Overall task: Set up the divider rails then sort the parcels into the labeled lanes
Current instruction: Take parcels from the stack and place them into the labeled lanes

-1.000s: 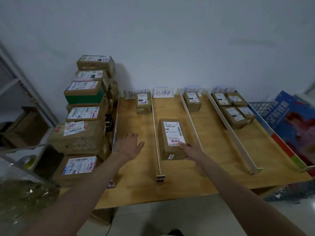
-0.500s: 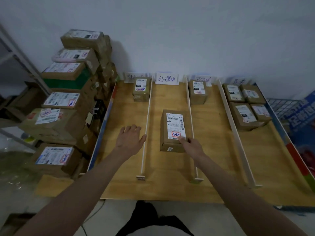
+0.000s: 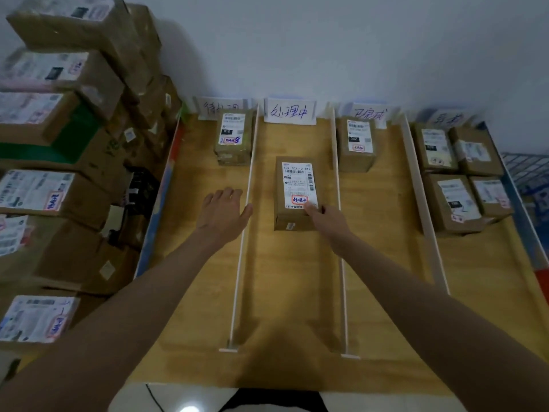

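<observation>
The right hand (image 3: 328, 217) is reaching into the centre of the frame, its fingers (image 3: 310, 207) lying across the near top corner of a brown parcel (image 3: 295, 191) and pressing on it; whether they curl over the edge I cannot tell. That parcel is sitting in the second lane from the left, about midway up the desk (image 3: 297, 292), under the lane label (image 3: 290, 112) at the back wall, and its red-ringed sticker (image 3: 299, 200) looks to be matching that label. The left hand (image 3: 222, 211) is hovering flat in the leftmost lane, fingers spread and relaxed, holding nothing, thumb just beside the left divider rail (image 3: 242, 233).

As for progress: three white rails are standing upright and running front to back, the middle rail (image 3: 340, 233) and the right rail (image 3: 421, 203) included, so the setup looks done. Sorting is under way. One parcel (image 3: 233, 136) is resting at the top of the leftmost lane, one (image 3: 356, 144) in the third lane, and four parcels (image 3: 457, 176) are clustered in the rightmost lane at the upper right. Plenty remains, I judge: a tall stack of labelled boxes (image 3: 59, 144) is filling the left of the frame, waiting for its turn.
</observation>
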`<state>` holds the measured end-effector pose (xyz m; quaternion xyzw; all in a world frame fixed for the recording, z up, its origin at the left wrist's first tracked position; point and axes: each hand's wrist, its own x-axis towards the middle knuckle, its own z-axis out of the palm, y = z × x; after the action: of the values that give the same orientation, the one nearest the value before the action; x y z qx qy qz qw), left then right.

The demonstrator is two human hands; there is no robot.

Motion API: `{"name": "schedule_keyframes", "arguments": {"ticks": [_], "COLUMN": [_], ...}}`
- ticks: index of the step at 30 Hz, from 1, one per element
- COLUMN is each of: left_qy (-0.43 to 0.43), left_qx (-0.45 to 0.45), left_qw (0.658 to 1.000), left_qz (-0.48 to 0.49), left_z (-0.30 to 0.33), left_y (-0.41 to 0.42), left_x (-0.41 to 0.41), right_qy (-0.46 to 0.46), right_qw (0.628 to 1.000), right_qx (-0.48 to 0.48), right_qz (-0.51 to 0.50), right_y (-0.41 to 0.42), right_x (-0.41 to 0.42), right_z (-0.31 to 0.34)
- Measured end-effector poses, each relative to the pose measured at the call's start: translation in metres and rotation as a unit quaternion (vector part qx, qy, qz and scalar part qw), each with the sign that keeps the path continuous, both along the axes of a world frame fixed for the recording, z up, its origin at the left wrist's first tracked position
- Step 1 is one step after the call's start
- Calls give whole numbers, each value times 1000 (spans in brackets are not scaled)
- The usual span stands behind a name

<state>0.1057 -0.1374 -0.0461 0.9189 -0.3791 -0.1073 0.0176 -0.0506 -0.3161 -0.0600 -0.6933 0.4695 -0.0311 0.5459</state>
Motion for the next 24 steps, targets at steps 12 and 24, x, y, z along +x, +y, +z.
{"name": "schedule_keyframes", "arguments": {"ticks": [12,24], "left_qy": [-6,7], "left_qx": [-15,-73], "left_qw": [1000,997], "left_qz": [20,0], "left_z": [-28,-71], "left_y": [-82,-76], "left_x": [132,149], "right_qy": [68,65], "right_qw": [998,998], "right_qx": [11,17], "right_qz": [0,-19], "right_y": [-93,-115], "right_x": [158,240], "right_z": [-73,-119]}}
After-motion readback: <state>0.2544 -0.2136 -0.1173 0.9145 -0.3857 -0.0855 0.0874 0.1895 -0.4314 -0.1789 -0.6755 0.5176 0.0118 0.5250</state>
